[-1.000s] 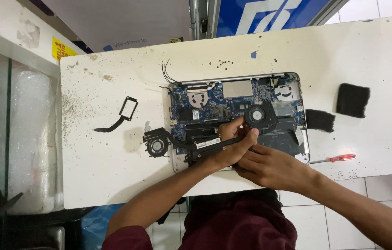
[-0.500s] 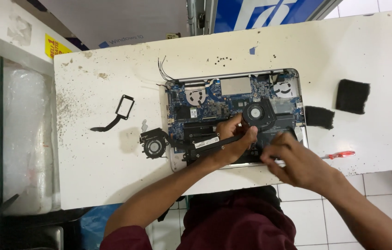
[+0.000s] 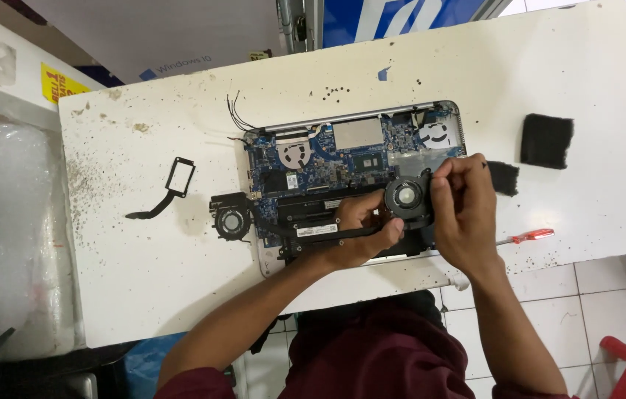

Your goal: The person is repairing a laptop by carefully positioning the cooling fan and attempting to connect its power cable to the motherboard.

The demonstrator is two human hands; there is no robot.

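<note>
Hands (image 3: 361,229) (image 3: 464,210) apparently grip fan assembly (image 3: 406,198) over opened laptop (image 3: 357,148).

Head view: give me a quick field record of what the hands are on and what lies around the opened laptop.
left hand: rests on the black heat pipe assembly, fingers at the fan
right hand: grips the right side of the round black fan
laptop: opened, blue board exposed, on the white table
second fan: hangs off the laptop's left edge, on the table
red-handled screwdriver: right of the right hand
black pads: far right; a smaller one beside the laptop
black bracket: left, apart
</note>
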